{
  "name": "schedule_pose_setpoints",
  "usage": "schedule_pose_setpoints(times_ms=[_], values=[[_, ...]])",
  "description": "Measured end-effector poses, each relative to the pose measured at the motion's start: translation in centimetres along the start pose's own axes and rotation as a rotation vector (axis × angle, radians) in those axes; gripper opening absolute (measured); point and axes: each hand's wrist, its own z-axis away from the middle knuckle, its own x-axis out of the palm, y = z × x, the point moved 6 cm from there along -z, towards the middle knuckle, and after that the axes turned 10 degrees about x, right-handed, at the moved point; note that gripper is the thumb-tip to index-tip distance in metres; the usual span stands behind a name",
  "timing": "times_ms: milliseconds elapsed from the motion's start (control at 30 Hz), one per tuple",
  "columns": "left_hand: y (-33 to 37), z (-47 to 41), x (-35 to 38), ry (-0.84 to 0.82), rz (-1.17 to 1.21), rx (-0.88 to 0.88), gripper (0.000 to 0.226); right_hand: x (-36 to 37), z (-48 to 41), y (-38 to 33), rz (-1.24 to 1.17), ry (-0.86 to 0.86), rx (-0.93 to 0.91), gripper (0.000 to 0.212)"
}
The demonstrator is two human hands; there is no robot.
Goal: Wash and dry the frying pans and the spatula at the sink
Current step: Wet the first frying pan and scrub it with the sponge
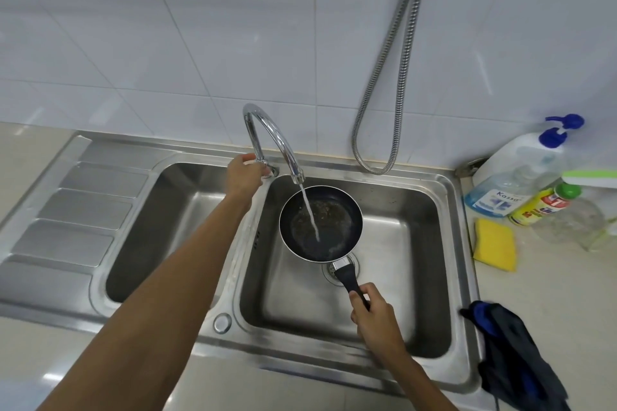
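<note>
A small dark frying pan (337, 227) with brown residue hangs over the right sink basin (394, 243), under the chrome tap (273, 133). Water streams from the spout into the pan. My right hand (374, 314) grips the pan's black handle near its end. My left hand (245, 173) is closed around the tap's base, at the valve. No spatula and no second pan are in view.
The left basin (173, 220) and a ribbed drainboard (76, 210) lie to the left. On the right counter sit a yellow sponge (494, 243), a blue-capped soap bottle (521, 173), a yellow bottle (544, 203) and a dark cloth (514, 354). A metal hose (390, 70) hangs on the wall.
</note>
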Motion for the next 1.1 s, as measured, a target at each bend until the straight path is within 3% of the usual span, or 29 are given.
schedule_pose_setpoints(times_ms=[300, 433, 567, 700, 867, 1100], values=[[0.2, 2.0, 1.9, -0.301, 0.014, -0.025, 0.05, -0.1, -0.5, 0.0, -0.016, 0.01, 0.014, 0.013], [-4.0, 8.0, 2.2, -0.186, -0.018, -0.021, 0.013, 0.3, -0.6, -0.5, -0.047, 0.006, 0.013, 0.012], [-9.5, 15.7, 3.7, -0.169, -0.166, -0.055, 0.049, 0.4, -0.2, -0.7, -0.048, 0.023, 0.015, 0.013], [-11.5, 20.9, 5.9, -0.258, -0.229, -0.177, 0.058, 0.4, 0.8, -0.9, -0.094, 0.044, 0.0, 0.015], [-12.2, 24.1, 9.6, -0.518, 0.014, -0.481, 0.067, 0.7, 1.9, -0.8, -0.128, 0.046, 0.019, 0.017], [-11.8, 24.8, 11.5, -0.508, 0.211, -0.585, 0.048, 0.8, 2.9, -1.2, -0.178, 0.05, 0.012, 0.017]])
